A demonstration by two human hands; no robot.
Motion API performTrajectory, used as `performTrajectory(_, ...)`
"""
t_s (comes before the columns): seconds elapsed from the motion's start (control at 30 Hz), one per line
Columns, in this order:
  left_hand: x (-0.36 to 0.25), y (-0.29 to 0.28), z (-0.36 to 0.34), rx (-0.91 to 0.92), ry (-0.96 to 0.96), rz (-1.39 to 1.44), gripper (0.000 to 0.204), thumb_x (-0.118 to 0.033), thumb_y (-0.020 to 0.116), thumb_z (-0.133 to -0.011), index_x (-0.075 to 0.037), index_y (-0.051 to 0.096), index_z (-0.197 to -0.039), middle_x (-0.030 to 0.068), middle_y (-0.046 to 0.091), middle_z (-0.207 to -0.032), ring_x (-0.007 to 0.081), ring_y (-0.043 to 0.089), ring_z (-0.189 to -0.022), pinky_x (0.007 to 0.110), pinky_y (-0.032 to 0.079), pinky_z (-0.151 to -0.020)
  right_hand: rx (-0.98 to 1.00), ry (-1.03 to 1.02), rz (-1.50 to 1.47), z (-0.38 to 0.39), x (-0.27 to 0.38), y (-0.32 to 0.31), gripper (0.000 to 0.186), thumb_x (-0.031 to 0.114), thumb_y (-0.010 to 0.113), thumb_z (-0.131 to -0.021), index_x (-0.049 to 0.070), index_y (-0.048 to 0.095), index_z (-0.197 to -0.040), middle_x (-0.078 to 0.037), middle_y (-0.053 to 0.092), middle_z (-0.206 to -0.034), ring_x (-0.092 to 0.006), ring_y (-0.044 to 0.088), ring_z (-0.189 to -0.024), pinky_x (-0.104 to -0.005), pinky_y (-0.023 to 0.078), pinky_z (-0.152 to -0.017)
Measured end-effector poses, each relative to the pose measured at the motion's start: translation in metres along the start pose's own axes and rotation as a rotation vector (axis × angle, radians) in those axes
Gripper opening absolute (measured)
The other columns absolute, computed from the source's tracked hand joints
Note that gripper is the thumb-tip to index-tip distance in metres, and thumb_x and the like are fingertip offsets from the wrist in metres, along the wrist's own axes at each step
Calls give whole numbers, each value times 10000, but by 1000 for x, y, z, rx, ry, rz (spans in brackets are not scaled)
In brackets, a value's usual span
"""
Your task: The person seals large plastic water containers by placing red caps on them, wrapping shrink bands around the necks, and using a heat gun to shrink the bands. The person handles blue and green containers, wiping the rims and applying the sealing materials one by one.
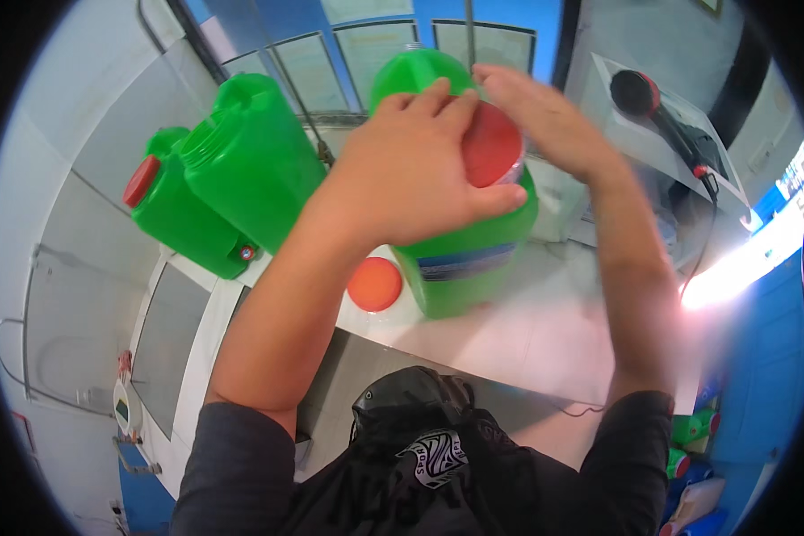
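Observation:
A green jerrycan (464, 281) with a dark label band stands upright on the white counter in front of me. Its wide red screw cap (494, 147) has a shiny, clear-looking edge. My left hand (411, 165) curves around the cap's left side, fingers over the far edge and thumb along the near edge. On the cap's right, my right hand (545, 116) is slightly blurred, its fingers stretched toward the far side and apparently holding nothing. Whether it touches the cap I cannot tell. A loose orange-red cap (374, 284) lies on the counter left of the jerrycan.
At the left stand an uncapped green jerrycan (255, 156) and a red-capped one (174, 214). A black-and-red corded handheld tool with a round end (661, 116) rests on a white stand (728, 165) at the right. More green containers (692, 429) sit low at the right.

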State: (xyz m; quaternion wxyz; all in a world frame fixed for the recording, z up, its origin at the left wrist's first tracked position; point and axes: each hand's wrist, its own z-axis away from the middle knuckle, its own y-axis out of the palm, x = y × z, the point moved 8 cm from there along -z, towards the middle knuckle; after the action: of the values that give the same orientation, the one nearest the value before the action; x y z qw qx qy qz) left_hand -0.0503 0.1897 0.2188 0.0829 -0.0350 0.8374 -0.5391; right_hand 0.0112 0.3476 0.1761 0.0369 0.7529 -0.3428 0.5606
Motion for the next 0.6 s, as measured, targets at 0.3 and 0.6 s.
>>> performTrajectory(0.3,7,-2,-6,-99,307,239,1126,-694,736,-730,-20,363,-1551,258,417,-1549,493,367,-1427,458,332,-1188,-72,132,-257,2,-8,19,536,372,515,-1064,11,519,-1460,-92,569,-1436,-195,520,-1335,-327,393,-1139)
performTrajectory(0.6,62,7,-3,-151,302,503,1375,-818,766,-597,-20,262,-1597,195,316,-1634,345,277,-1518,475,188,-1236,-283,-12,84,13,18,-10,620,545,401,-1063,-8,681,-1072,-117,702,-1087,-207,626,-1052,-381,507,-914)
